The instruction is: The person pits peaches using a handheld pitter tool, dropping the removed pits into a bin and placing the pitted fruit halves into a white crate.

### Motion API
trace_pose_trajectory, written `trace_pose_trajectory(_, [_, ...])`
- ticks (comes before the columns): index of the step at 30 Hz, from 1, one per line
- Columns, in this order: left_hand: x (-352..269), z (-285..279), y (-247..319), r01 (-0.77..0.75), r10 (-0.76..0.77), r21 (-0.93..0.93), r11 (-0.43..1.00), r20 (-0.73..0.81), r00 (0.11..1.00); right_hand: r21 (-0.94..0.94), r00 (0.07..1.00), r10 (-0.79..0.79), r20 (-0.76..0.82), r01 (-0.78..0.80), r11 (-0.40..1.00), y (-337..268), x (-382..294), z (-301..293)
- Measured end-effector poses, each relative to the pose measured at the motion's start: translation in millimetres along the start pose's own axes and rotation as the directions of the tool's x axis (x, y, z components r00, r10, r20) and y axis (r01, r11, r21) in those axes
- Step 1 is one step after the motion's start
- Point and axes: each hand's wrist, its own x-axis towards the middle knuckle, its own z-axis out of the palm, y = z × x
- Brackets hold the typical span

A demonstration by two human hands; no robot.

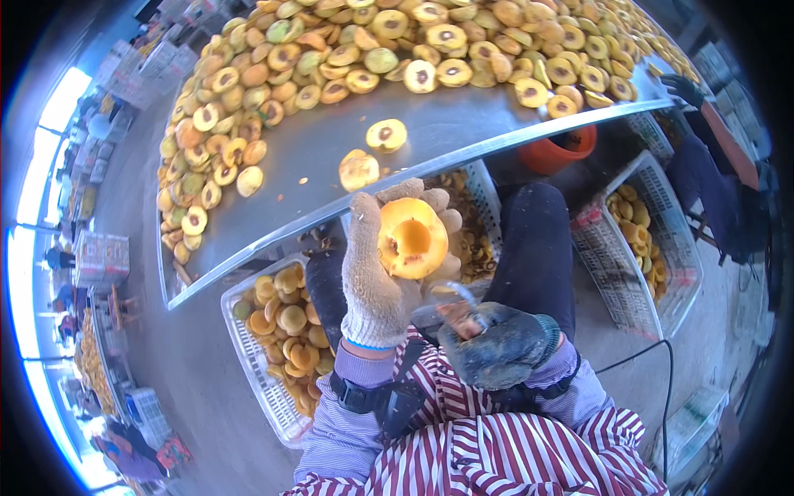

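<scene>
In my left hand [379,279], in a pale knitted glove, rests a yellow-orange halved stone fruit [428,251], its cut face up. A round hollow shows at its centre, with some brown bits along the rim. My right hand [496,347], in a dark coated glove, grips a small tool with a curved metal blade [466,297]; motion blurs the blade and its handle. The tool is just below the fruit, apart from it. Ahead, two fruit halves [386,135] lie near the front edge of a metal table [310,149].
Many halved fruits [384,59] are heaped on the table. A white crate [263,384] of cored halves stands at my left, another crate [676,291] at my right. Scraps [462,204] fill a container between my knees. An orange bucket [552,155] and a co-worker's gloved hand [682,90] are at right.
</scene>
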Motion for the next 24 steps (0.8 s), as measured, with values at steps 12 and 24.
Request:
trace_pose_trajectory(12, [-15.6,-19.7,-4.9,-0.186,0.173,0.213,0.959,0.077,0.982,-0.172,0.944,-0.178,-0.277,0.134,0.976,6.8,26.6,-10.8])
trace_pose_trajectory(24, [1.2,-7.3,3.3,0.065,-0.06,-0.091,0.994,0.056,0.997,-0.352,0.93,0.148,-0.336,-0.27,0.896,-11.9,15.0,0.9])
